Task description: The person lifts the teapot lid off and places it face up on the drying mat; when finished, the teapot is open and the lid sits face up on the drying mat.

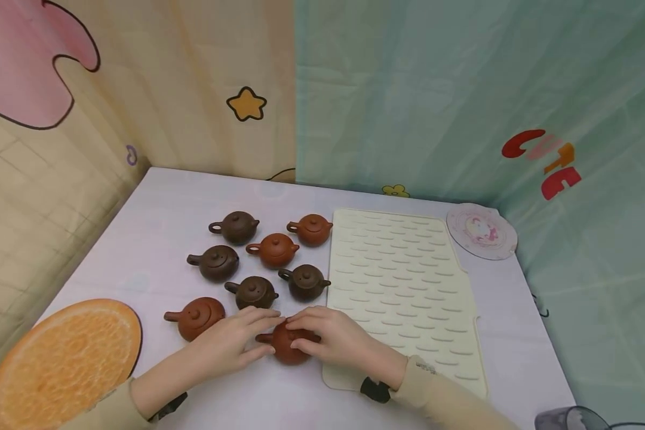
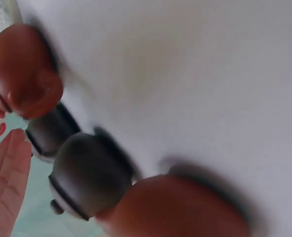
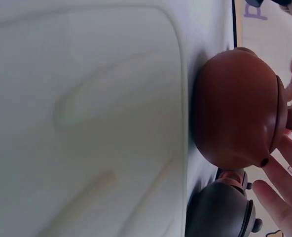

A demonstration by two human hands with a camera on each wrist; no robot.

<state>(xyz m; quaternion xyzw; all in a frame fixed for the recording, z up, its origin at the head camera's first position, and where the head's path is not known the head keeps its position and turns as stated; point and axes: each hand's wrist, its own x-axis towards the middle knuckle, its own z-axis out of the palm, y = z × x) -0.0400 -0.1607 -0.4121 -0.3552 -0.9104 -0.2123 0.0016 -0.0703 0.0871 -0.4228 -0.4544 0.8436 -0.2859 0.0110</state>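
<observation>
The only readable word is "CUTE" (image 1: 543,161), in red, pink and orange letters running slantwise on the teal curtain (image 1: 408,89), up and to the right of the round pink coaster (image 1: 481,230).

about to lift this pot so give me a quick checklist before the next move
1. Both hands on the red-brown teapot: ok, left hand and right hand touch it from either side.
2. Grip closed: cannot tell, fingers lie over it, hiding the contact.
3. Lid seated: cannot tell, hands cover the top.
4. Cream ridged mat free: ok, nothing on it.
5. Neighbours apart: ok, the nearest dark teapot stands apart behind.
6. Pot on table, beside the mat: ok.
</observation>
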